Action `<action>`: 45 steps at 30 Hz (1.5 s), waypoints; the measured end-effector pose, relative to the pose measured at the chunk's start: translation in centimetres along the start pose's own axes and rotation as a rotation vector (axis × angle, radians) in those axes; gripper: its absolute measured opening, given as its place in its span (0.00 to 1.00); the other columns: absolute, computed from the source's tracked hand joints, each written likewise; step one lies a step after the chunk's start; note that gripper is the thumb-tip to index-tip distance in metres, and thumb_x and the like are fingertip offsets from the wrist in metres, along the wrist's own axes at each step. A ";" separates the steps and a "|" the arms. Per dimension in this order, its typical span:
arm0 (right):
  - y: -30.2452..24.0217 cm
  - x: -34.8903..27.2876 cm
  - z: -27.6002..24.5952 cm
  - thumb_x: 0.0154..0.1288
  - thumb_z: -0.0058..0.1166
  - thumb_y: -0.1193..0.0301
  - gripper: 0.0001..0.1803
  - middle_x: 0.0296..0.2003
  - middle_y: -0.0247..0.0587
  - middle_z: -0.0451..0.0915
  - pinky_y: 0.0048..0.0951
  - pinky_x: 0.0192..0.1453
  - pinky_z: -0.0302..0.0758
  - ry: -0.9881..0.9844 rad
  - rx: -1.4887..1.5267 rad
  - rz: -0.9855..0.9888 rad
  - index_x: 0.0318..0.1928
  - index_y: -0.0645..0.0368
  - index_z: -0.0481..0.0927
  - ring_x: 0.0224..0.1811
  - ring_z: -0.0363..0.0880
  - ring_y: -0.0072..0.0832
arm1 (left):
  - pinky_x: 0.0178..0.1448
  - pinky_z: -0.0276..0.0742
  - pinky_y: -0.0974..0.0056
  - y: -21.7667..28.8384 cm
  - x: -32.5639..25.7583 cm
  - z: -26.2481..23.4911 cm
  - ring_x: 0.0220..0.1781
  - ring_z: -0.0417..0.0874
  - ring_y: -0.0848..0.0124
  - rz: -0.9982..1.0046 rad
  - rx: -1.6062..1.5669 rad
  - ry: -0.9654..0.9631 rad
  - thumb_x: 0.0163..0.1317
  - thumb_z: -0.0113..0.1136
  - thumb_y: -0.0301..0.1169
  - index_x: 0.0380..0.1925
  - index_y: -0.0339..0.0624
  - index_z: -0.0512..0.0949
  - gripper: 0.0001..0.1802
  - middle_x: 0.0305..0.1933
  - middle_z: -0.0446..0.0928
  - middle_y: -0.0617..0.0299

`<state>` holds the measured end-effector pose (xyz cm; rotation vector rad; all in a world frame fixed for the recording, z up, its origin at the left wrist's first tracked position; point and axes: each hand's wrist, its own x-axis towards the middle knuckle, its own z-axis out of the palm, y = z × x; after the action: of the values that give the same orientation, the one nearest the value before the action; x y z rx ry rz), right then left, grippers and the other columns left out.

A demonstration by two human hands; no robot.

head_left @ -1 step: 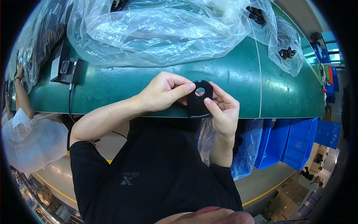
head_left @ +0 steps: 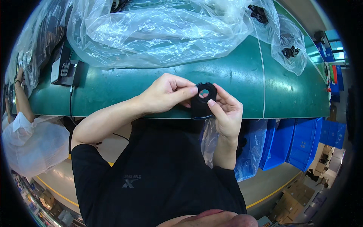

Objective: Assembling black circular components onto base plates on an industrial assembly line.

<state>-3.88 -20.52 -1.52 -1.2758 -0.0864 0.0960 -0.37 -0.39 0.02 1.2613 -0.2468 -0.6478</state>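
Note:
Between both hands is a black plastic part [head_left: 202, 107], rounded at the top with a round hole through it and a small notch in its upper edge. Its lower end is wider and straighter. My left hand [head_left: 163, 93] pinches its upper left edge between thumb and fingers. On the other side, my right hand [head_left: 228, 113] grips the right edge, the thumb pressed on the front face near the hole. The fingers behind the part are partly hidden. It is held just above the front edge of the green table [head_left: 124, 89].
A large clear plastic bag [head_left: 159, 41] lies across the back. Smaller bags with black parts [head_left: 290, 52] are at the right. A black device [head_left: 70, 72] with a cable stands at the left, near another person's arm [head_left: 23, 96]. Blue bins [head_left: 302, 145] sit below the table's right edge.

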 end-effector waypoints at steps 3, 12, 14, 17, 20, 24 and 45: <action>0.0 -2.1 -1.1 0.56 0.51 0.88 0.23 0.41 0.49 0.79 0.22 0.48 0.74 0.042 -0.022 -0.014 0.54 0.75 0.69 0.42 0.79 0.25 | 0.45 0.77 0.71 0.3 -0.1 0.6 0.38 0.80 0.76 -0.037 0.078 -0.111 0.63 0.55 0.30 0.45 0.30 0.76 0.14 0.40 0.80 0.57; 4.0 -13.2 -14.7 0.53 0.57 0.81 0.19 0.38 0.46 0.81 0.24 0.46 0.74 0.088 -0.038 0.250 0.48 0.71 0.76 0.37 0.80 0.26 | 0.46 0.78 0.66 0.4 0.1 0.5 0.42 0.82 0.67 -0.157 0.132 -0.010 0.63 0.53 0.28 0.50 0.29 0.71 0.17 0.44 0.79 0.49; 8.7 -16.6 -19.9 0.56 0.52 0.82 0.22 0.41 0.44 0.80 0.25 0.47 0.75 0.556 0.038 0.272 0.54 0.71 0.71 0.41 0.79 0.26 | 0.46 0.78 0.66 0.4 0.3 0.6 0.42 0.82 0.67 -0.179 0.148 -0.025 0.63 0.53 0.28 0.50 0.29 0.71 0.18 0.44 0.79 0.49; 15.8 -22.7 -27.2 0.59 0.49 0.81 0.22 0.45 0.44 0.79 0.27 0.45 0.76 0.936 0.127 0.311 0.55 0.70 0.69 0.42 0.79 0.27 | 0.46 0.78 0.66 -0.1 0.4 0.7 0.41 0.82 0.68 -0.163 0.164 -0.015 0.63 0.53 0.29 0.50 0.29 0.71 0.18 0.43 0.79 0.49; 20.8 -26.6 -29.8 0.59 0.52 0.78 0.19 0.48 0.44 0.77 0.33 0.50 0.75 1.273 0.122 0.513 0.53 0.68 0.72 0.46 0.78 0.27 | 0.42 0.79 0.69 -0.6 0.1 0.8 0.37 0.82 0.70 -0.142 0.179 0.052 0.62 0.53 0.28 0.50 0.30 0.71 0.18 0.41 0.79 0.52; 30.0 -34.9 -35.2 0.56 0.57 0.71 0.25 0.50 0.48 0.75 0.44 0.52 0.70 1.547 -0.101 0.911 0.55 0.64 0.71 0.49 0.75 0.32 | 0.41 0.79 0.69 -0.7 0.3 1.1 0.36 0.82 0.70 -0.138 0.150 0.057 0.63 0.51 0.27 0.50 0.30 0.71 0.17 0.41 0.79 0.52; -9.7 -3.8 -9.9 0.50 0.55 0.80 0.18 0.31 0.48 0.82 0.28 0.43 0.76 -0.381 -0.563 0.054 0.45 0.71 0.77 0.34 0.82 0.32 | 0.44 0.78 0.71 -0.7 0.1 0.1 0.39 0.81 0.73 -0.137 0.035 -0.132 0.64 0.52 0.28 0.50 0.31 0.71 0.16 0.43 0.79 0.52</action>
<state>-6.28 -33.20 4.90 -1.8094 -0.4309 0.3818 -0.55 -0.61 -0.60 1.2788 -0.2829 -0.8492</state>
